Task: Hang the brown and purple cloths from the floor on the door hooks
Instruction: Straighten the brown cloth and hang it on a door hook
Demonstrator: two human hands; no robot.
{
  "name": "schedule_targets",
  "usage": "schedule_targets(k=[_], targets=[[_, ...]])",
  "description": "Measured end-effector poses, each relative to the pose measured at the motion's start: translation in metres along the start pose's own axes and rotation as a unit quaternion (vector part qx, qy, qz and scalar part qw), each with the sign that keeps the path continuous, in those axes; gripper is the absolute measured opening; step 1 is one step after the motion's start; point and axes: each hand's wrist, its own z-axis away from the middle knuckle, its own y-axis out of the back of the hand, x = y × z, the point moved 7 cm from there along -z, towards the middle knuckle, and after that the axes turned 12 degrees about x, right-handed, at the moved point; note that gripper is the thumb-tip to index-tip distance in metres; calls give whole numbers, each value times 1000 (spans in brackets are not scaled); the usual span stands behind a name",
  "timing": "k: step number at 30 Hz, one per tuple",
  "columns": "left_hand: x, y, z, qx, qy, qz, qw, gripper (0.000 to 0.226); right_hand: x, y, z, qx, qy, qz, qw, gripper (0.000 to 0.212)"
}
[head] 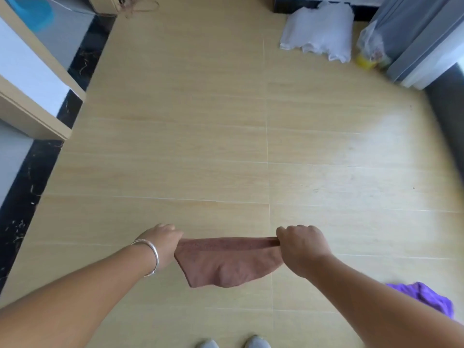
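A brown cloth (226,262) hangs stretched between my two hands above the floor, its top edge pulled taut and the rest sagging below. My left hand (164,241), with a silver bangle on the wrist, grips the cloth's left end. My right hand (302,246) grips its right end in a fist. A purple cloth (426,296) lies crumpled on the floor at the lower right, partly hidden behind my right forearm. No door hooks are in view.
The floor (226,146) is pale wood-look tile. White and beige furniture (32,79) stands along the left over a dark skirting strip. A white bag (319,33) and a clear bag with yellow contents (371,51) sit at the back right beside a grey curtain (421,33).
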Motion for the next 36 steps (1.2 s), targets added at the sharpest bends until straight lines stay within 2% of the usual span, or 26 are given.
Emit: schedule_targets(k=[5,10,13,19,25,30,36], targets=[[-8,106,62,-14,19,60,998,69,27,104,36,18,-21,-40,999,27],[-17,228,133,-9,34,109,993,80,43,220,76,39,-11,-78,996,35],[-21,291,180,7,47,133,990,81,55,293,100,73,-14,-62,995,22],[-34,412,247,116,57,101,986,69,73,434,130,148,11,-10,989,17],[-46,536,315,247,88,47,964,67,90,576,166,224,-20,23,974,23],[-48,619,364,341,96,38,934,77,98,662,202,296,-9,1,955,30],[-38,711,428,447,94,-3,890,78,115,752,247,387,-50,2,921,49]])
